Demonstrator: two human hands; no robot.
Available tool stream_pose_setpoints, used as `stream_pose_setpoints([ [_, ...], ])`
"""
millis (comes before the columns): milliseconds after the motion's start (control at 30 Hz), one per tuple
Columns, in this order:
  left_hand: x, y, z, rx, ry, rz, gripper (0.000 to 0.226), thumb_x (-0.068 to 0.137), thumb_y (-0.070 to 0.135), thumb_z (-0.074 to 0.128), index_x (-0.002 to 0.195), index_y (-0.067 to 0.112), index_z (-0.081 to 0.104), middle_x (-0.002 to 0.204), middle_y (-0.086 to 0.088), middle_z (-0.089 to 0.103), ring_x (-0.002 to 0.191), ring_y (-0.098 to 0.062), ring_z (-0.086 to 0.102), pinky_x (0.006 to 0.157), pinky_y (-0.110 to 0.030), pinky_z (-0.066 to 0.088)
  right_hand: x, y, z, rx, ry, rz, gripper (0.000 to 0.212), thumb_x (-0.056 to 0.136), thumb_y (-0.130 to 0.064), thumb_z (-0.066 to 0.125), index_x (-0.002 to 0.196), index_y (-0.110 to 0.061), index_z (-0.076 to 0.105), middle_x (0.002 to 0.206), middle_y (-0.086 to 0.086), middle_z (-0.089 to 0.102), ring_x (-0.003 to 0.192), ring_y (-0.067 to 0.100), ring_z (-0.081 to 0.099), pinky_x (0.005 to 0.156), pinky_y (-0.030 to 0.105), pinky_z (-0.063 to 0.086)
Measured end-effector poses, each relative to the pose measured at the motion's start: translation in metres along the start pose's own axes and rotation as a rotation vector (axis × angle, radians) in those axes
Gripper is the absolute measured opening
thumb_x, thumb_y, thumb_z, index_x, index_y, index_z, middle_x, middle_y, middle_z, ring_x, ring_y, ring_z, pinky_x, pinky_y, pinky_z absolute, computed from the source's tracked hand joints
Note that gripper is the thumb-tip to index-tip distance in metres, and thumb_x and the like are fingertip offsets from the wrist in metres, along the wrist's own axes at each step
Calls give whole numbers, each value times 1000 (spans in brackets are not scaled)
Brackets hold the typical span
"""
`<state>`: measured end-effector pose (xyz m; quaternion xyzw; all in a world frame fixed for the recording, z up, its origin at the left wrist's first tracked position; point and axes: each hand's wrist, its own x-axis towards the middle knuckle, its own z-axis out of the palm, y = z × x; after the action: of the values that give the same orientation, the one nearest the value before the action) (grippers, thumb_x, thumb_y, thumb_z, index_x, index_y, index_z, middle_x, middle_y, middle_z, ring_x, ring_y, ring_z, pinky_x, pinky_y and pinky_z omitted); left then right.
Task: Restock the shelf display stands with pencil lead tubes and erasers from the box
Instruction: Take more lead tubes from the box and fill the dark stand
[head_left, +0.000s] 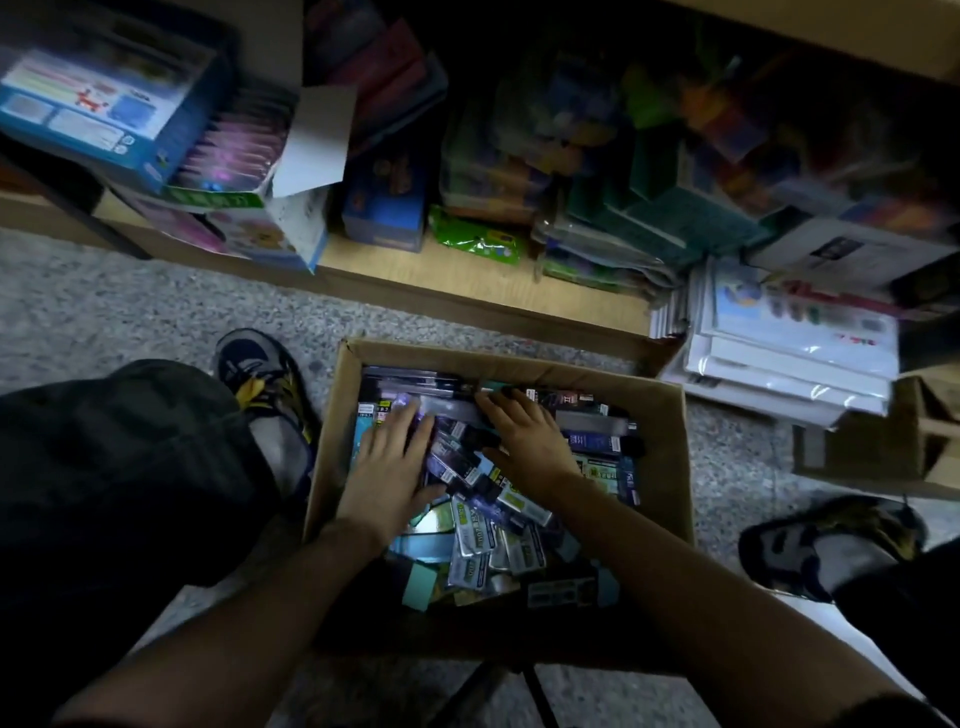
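Both hands were down inside the cardboard box (667, 447), which stood open on the speckled floor (104, 306) between the person's shoes, the left shoe (260, 369) beside its far left corner and the right shoe (831, 540) off its right wall. The left hand (389, 467) lay flat with fingers straight and slightly spread, pressing on the packets near the left wall. The right hand (527, 441) lay toward the far edge, its fingers bent over a long dark pack; whether it gripped anything could not be told.

The box was filled almost wall to wall with a loose jumble of small packets (478, 551), slim dark tube packs among pale flat ones, their labels too blurred to read.

Beyond the box ran a low wooden shelf (467, 275), crowded with coloured boxes and bags, a blue carton (93, 104) at its left end. A stack of white wrapped packs (789, 364) leaned at the shelf's right end, with a second cardboard box (883, 447) just beside it on the floor.
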<state>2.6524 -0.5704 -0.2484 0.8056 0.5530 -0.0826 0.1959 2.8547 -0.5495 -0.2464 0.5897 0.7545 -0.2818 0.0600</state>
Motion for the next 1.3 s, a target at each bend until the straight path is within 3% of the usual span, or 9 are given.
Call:
stream_pose_setpoints([
  [100,20,-11,-10,153,-88,191,99,82,62,52,150,16,-3,158,-8,-10,146,-26,-6,117,-41,1,-11,8,-4,111,-12,-58,53,95,-26,50,145,-19,33,150,3,34,138,26,28,111,36,26],
  [233,46,-10,-16,233,-187,301,103,80,60,57,150,18,-6,157,-7,-17,145,-26,-15,115,-39,-10,-33,28,-8,183,220,89,47,85,-7,57,131,-8,50,136,13,47,117,36,47,95,43,43],
  [300,52,-8,-17,250,-206,315,103,78,59,60,150,20,-3,157,-6,-14,145,-26,-11,116,-39,-5,-42,45,-9,106,239,215,56,78,-2,58,133,-7,47,138,14,43,119,38,43,99,43,39],
  [467,51,1,-15,258,-158,305,92,80,53,62,149,19,11,154,-9,8,139,-28,15,113,-39,13,-49,70,-5,-54,7,295,83,80,-12,61,149,-19,15,155,1,13,139,28,19,112,39,26],
  [700,45,12,-13,193,-134,224,82,78,48,67,142,18,25,137,-9,30,121,-28,34,98,-36,31,-41,71,-10,-140,44,284,69,86,-13,55,146,-18,21,139,10,30,118,33,43,94,41,41],
  [900,49,16,-12,231,-124,360,86,79,44,66,145,11,21,147,-6,25,131,-24,30,107,-32,25,-30,75,-24,-209,-40,196,77,89,-27,58,149,-24,10,139,9,27,121,29,35,96,40,41],
  [1033,52,17,-11,202,-145,361,86,78,49,65,144,15,22,140,-5,30,126,-23,32,102,-31,27,-28,69,-22,-123,-1,241,73,85,-37,63,142,-13,24,134,13,32,118,32,39,97,42,41],
  [1167,52,23,-13,134,-145,196,81,73,49,70,134,12,32,127,-8,37,115,-25,37,95,-32,32,-31,65,-17,99,14,344,70,82,-42,66,132,-7,31,128,16,36,114,37,44,95,47,42],
  [1300,44,28,-6,107,-112,96,78,69,55,70,124,9,38,122,-9,41,110,-24,39,91,-31,33,-36,62,-12,231,-38,402,81,80,-48,66,136,-6,26,147,22,23,130,40,37,101,48,37],
])
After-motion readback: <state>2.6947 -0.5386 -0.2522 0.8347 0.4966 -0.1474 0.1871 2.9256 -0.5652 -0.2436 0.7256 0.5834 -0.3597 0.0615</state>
